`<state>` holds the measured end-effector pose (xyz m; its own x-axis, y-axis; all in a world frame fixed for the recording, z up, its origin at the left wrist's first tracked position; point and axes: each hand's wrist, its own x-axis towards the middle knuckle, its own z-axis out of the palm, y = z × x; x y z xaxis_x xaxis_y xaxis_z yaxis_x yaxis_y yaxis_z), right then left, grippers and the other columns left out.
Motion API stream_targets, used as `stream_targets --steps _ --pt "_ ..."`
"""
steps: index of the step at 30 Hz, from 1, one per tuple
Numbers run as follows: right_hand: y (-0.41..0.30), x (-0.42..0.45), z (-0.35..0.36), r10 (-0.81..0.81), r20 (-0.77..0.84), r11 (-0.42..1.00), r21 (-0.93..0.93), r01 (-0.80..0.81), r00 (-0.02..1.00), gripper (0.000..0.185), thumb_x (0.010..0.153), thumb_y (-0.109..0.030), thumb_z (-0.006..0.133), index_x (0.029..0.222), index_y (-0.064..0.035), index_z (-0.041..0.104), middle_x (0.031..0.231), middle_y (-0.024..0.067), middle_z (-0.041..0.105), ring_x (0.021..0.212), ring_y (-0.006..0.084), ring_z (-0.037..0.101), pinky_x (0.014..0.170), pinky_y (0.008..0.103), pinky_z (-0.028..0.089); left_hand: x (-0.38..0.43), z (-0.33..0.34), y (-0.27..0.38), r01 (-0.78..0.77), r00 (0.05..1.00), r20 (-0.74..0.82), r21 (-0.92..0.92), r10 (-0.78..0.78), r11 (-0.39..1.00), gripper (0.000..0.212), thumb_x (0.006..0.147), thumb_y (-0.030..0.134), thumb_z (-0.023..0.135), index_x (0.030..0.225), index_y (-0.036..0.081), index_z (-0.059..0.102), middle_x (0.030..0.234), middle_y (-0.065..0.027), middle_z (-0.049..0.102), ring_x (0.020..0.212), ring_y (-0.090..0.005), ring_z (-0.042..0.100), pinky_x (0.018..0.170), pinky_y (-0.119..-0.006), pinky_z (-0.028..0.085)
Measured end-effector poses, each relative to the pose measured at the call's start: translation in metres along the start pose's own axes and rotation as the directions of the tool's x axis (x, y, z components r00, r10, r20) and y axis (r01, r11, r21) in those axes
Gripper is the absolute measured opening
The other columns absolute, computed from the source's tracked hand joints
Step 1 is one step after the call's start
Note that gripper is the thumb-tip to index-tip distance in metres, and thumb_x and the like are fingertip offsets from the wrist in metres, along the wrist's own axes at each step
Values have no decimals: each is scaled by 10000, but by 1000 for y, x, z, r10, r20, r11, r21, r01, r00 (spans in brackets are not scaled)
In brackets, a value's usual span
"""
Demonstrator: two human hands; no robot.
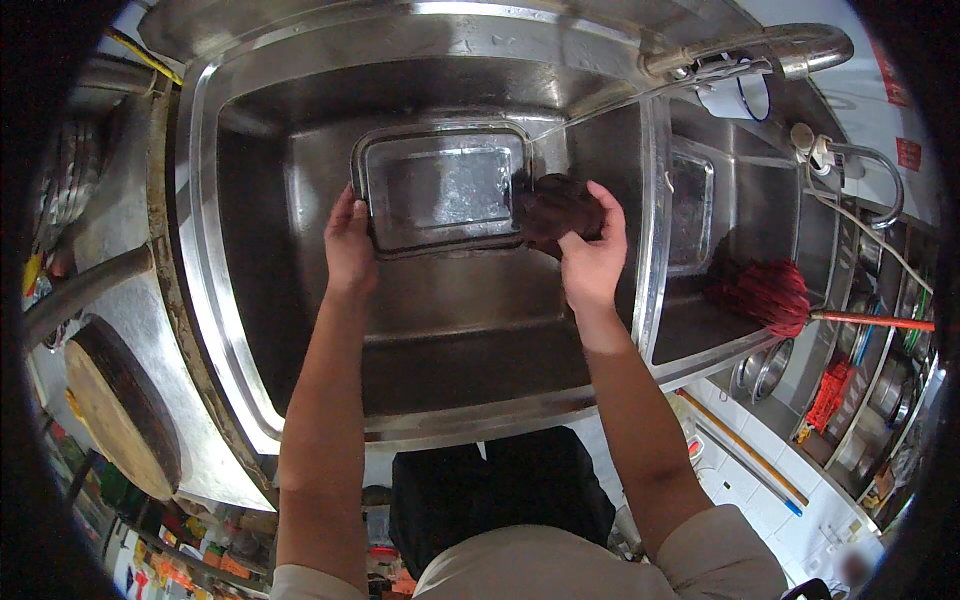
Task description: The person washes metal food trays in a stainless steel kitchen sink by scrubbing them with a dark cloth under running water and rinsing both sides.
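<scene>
A rectangular metal tray [442, 180] is held above the bottom of a large stainless steel sink basin [450, 300]. My left hand [351, 244] grips its left edge, thumb on the rim. In my right hand [596, 251] is a dark brown cloth or scrubbing pad [561, 208], pressed against the tray's right end and covering part of that rim. The tray's inside looks wet and shiny. A thin stream of water [585, 118] slants down from the upper right to the tray's far right corner.
A curved metal faucet [750, 49] reaches over the sink's back right. The smaller right basin [739, 202] holds another metal tray [690, 214] and a red mop head [772, 296]. An enamel mug [739, 97] stands behind. On the left counter rests a thick round chopping board [120, 412].
</scene>
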<state>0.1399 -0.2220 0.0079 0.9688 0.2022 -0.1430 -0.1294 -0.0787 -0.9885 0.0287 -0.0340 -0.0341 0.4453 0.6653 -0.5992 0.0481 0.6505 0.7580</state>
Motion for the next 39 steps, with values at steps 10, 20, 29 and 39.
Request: stream_targets --steps 10,20,29,39 --pt "32 18 20 -72 185 947 -294 125 980 507 575 44 528 1057 -36 395 969 132 473 882 194 475 776 265 370 -14 17 5 43 999 26 20 -44 999 306 817 66 345 1118 9 355 1031 -50 457 914 -113 434 794 -226 338" --pt "44 8 34 -251 290 695 -610 380 924 607 530 -65 643 1079 -85 387 1094 197 344 1005 343 339 855 378 285 -13 13 -2 -53 982 182 12 50 999 328 818 73 350 1139 11 332 1068 -51 431 948 -119 410 810 -226 322" --pt "39 44 38 -267 279 721 -577 384 922 575 552 23 604 1071 -63 374 1026 150 419 968 297 392 826 334 321 -7 14 -3 32 996 77 74 -37 997 341 812 67 362 1142 -9 319 1081 -71 428 942 -119 417 810 -217 319" --pt "37 67 45 -296 370 706 -536 463 881 585 566 -71 631 1084 -48 362 1033 136 441 950 273 430 814 315 345 -9 12 -1 5 997 71 64 -10 998 332 814 74 363 1134 -6 335 1030 -62 456 914 -102 420 801 -210 321"
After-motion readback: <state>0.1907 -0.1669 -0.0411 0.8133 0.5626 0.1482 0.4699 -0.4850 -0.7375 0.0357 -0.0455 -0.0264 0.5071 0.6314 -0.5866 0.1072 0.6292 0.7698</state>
